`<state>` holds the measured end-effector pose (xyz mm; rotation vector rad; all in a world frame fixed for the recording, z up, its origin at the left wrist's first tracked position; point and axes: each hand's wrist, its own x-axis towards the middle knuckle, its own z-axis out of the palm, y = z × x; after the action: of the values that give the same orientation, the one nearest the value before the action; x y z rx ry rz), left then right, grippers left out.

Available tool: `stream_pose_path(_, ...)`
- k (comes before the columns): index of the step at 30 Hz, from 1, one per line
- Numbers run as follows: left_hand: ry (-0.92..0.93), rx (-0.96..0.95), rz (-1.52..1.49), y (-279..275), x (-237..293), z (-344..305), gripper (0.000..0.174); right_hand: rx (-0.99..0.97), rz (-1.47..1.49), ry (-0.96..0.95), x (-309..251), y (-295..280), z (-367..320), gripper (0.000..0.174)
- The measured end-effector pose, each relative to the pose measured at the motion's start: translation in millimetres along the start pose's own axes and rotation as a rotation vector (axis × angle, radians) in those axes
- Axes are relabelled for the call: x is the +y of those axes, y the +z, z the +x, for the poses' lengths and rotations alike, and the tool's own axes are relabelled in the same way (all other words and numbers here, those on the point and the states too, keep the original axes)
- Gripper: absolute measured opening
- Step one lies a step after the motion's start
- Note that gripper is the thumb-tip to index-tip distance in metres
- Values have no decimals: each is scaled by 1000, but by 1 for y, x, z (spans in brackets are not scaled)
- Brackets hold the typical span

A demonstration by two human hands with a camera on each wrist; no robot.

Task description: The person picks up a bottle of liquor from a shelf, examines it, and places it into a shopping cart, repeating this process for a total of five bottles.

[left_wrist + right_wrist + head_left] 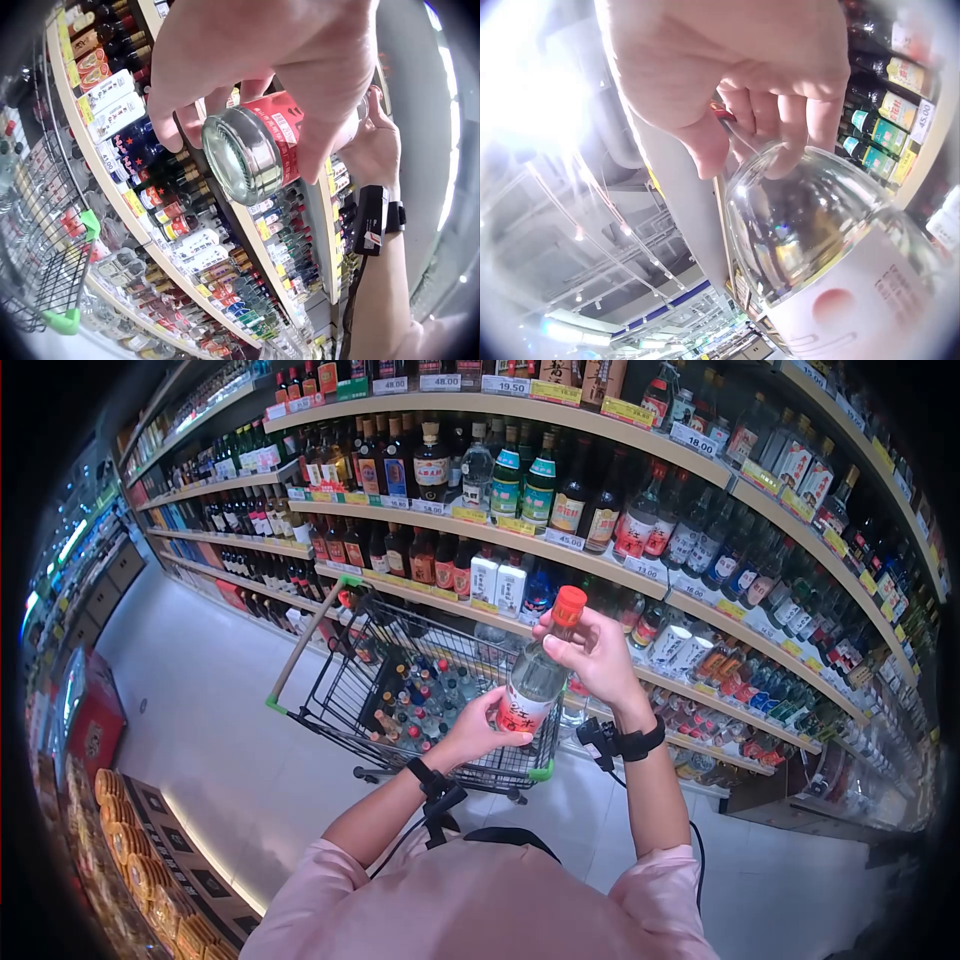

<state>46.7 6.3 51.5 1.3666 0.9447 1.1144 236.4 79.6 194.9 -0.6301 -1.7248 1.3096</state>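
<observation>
"Item one, main piece?"

"Clear glass bottle [540, 672], red cap [568, 606], label [524, 708] white above and red below. I have it held up near the middle of my head view, tilted, cap toward one o'clock."

"Condition of each grip?"

"Left hand [480, 732]: grip closed round the lower bottle, thumb and fingers on the label. Right hand [598, 660]: grip holding the neck just beneath the cap, thumb on the near side."

"Item two?"

"Wire shopping cart [306, 622], one, with green corner pieces [541, 773]. Lies at nine o'clock from the bottle, running on below it. Contents: a cluster of bottles [425, 700], caps partly red."

"Item three?"

"Shelving [640, 572], several tiers, curving from ten o'clock through twelve to four. Stock: rows of bottles, dark, green and clear, over white and yellow price tags [694, 440]. Two white boxes [497, 586] stand at eleven o'clock from my bottle."

"Remaining entries?"

"Red display case [97, 705], nine o'clock, far edge. Stacked round packaged goods [125, 840], eight o'clock. Pink garment [470, 900], six o'clock. Black wrist straps [641, 740], one per arm, each carrying a small device."
</observation>
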Motion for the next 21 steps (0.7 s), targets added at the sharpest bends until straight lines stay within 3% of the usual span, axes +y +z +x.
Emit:
stream_pose_path(8,-49,37,-55,-23,-12,6,74,18,-100,57,10,13,17,35)
stream_pose_path(11,-69,5,-93,-51,-9,11,73,35,-455,52,19,23,31,34)
stream_pose_path(14,-50,-29,-153,-81,-19,17,70,98,-367,199,22,49,51,32)
stream_pose_path(17,-2,-26,-200,-109,-29,20,72,194,-365,158,43,67,76,30)
stream_pose_path(21,-60,-45,-98,-147,-38,24,71,287,-300,278,37,95,102,28)
